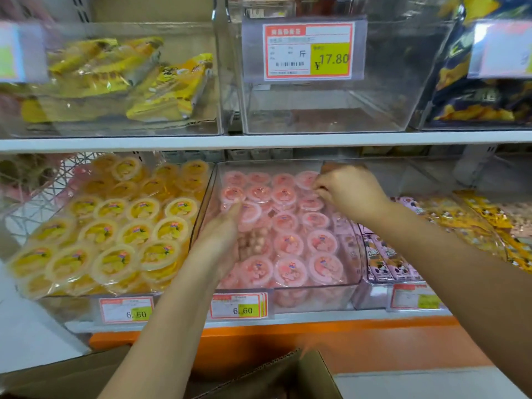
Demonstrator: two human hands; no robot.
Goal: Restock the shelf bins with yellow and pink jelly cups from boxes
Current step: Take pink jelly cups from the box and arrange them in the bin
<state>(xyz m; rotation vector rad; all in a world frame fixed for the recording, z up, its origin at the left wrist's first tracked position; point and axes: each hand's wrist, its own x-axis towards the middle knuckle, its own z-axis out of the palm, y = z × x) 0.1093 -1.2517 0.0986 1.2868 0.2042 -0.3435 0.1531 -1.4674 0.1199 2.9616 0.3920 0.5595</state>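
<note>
Nearby, cardboard box [313,375] flaps low in front, price tags [239,308] along the shelf edge. Clear, hard plastic bin [313,300] packed with round, film-sealed pink jelly cups [290,243], yellow jelly cups [135,231] just left. Flat on pink lids, left hand [218,243], fingers straight; right hand [348,191] pinching a back-row cup.

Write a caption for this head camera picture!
Left hand and right hand reach among pink jelly cups beside yellow jelly cups.
</note>
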